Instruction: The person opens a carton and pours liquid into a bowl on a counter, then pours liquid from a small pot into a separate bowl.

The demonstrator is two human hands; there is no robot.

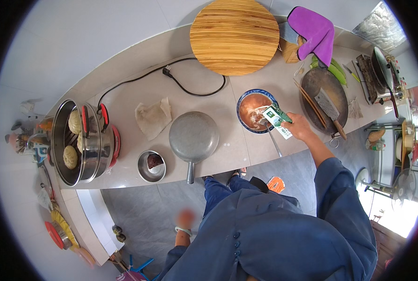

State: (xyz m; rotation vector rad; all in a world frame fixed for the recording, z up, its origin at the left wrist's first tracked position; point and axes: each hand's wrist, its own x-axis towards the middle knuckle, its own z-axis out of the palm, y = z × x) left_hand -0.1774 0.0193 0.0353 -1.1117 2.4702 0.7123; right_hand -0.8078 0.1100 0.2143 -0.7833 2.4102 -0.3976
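Observation:
My right hand grips a small white-and-green drink carton, tipped over a blue-and-white bowl. White liquid runs from the carton's end and streaks the reddish-brown liquid inside the bowl. A metal spoon rests in the bowl, its handle leaning over the rim towards me. Down by my side, away from the counter, hangs my left hand, with a pale bangle at the wrist. That hand is blurred, so its fingers cannot be made out.
Right of the bowl, a round chopping block carries a cleaver and chopsticks. Leftward are a grey long-handled pan, a steel bowl with a dark mass, a cloth and a steamer with buns. A power cord lies behind.

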